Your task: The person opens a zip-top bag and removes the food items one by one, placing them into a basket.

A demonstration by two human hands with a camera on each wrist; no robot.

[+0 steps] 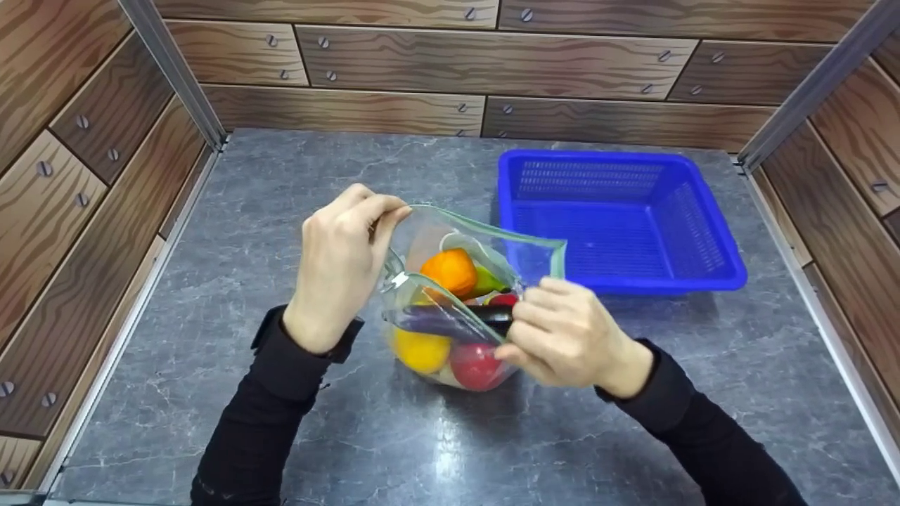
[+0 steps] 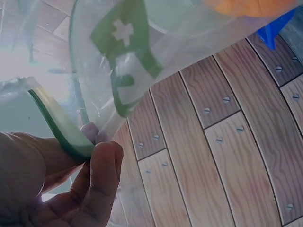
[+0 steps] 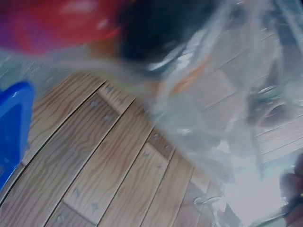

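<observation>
From my head view, my left hand pinches the far green-edged rim of a clear zip bag standing on the grey counter, while my right hand pinches the near rim, with a blue basket just behind. Only this view shows the bag's contents whole: an orange, a yellow fruit, a red fruit and a dark purple eggplant. My left wrist view adds my thumb clamped against the green seal, whereas my right wrist view is blurred, my right fingers cut off at the corner.
</observation>
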